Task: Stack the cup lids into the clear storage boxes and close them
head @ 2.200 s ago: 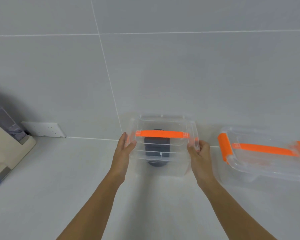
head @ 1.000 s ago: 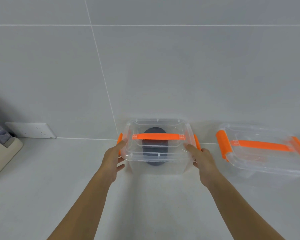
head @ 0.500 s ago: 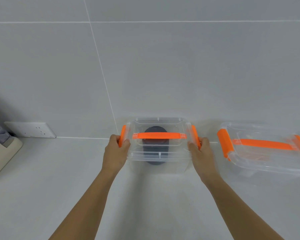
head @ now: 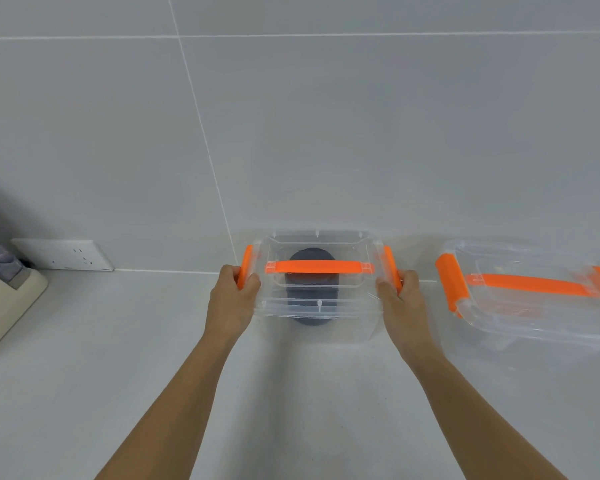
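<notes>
A clear storage box [head: 317, 308] with its clear lid on stands on the counter against the wall. An orange handle [head: 317, 267] runs across the lid. Inside stands a dark stack of cup lids [head: 310, 294]. My left hand [head: 234, 299] grips the orange left latch [head: 246, 268] at the box's left end. My right hand [head: 400, 299] grips the orange right latch [head: 390, 268] at the right end. A second clear box [head: 541, 306] with orange latches and handle sits to the right, its lid lying tilted on it.
The white counter [head: 118, 341] meets a tiled wall right behind the boxes. A white wall socket [head: 63, 254] sits low at the left. A beige appliance [head: 4, 299] stands at the far left edge.
The lid came down onto the middle box. My hands moved from the lid's sides onto the orange end latches and folded them up against the box ends.
</notes>
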`<act>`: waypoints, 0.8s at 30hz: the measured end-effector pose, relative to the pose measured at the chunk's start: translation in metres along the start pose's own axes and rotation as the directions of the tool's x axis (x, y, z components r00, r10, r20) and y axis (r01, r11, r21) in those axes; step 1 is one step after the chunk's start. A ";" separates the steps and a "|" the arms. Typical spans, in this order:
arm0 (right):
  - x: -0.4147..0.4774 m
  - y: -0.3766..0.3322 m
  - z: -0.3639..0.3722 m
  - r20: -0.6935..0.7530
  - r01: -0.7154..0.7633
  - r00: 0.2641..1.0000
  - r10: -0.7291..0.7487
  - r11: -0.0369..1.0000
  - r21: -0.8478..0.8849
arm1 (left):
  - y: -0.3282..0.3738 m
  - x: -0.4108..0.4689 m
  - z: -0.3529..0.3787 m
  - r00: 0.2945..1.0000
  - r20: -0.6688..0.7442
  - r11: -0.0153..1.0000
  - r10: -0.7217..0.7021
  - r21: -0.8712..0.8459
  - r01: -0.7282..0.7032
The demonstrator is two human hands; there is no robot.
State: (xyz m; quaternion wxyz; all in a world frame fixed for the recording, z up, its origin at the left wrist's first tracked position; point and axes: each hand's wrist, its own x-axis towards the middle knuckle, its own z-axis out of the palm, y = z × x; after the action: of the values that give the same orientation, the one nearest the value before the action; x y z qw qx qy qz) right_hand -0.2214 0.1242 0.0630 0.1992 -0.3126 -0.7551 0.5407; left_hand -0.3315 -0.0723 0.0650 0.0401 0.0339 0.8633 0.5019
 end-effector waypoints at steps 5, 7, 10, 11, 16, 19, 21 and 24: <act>0.003 -0.001 0.000 -0.011 0.073 0.997 -0.074 0.992 -0.107 | 0.003 0.003 -0.001 0.999 0.007 0.985 0.049 0.165 -0.049; 0.005 0.000 0.000 -0.012 0.085 0.996 -0.088 0.984 -0.155 | 0.004 0.005 -0.001 0.997 0.006 0.967 0.077 0.244 -0.076; 0.007 0.003 -0.001 -0.015 0.089 0.996 -0.093 0.980 -0.177 | 0.003 0.006 -0.001 0.996 -0.003 0.961 0.084 0.263 -0.081; 0.006 0.003 0.000 -0.015 0.088 0.996 -0.092 0.980 -0.176 | 0.003 0.005 -0.001 0.997 -0.003 0.963 0.081 0.257 -0.078; 0.006 0.004 0.000 -0.018 0.097 0.995 -0.102 0.983 -0.157 | 0.003 0.004 0.001 0.997 -0.005 0.972 0.073 0.225 -0.070; 0.006 0.005 0.000 -0.013 0.102 0.994 -0.105 0.983 -0.151 | 0.003 0.004 0.002 0.998 -0.006 0.973 0.070 0.219 -0.067; 0.006 0.005 0.000 -0.009 0.100 0.995 -0.102 0.983 -0.155 | 0.003 0.004 0.002 0.998 -0.004 0.975 0.069 0.211 -0.067; 0.006 0.006 -0.001 0.001 0.108 0.994 -0.109 0.981 -0.158 | 0.001 0.005 0.003 0.997 -0.010 0.969 0.074 0.238 -0.069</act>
State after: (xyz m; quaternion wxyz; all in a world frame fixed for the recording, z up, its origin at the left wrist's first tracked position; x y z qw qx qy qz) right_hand -0.2241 0.1303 0.0572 0.2059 -0.2881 -0.8107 0.4662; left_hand -0.3362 -0.0689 0.0645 0.0094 0.0647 0.9156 0.3967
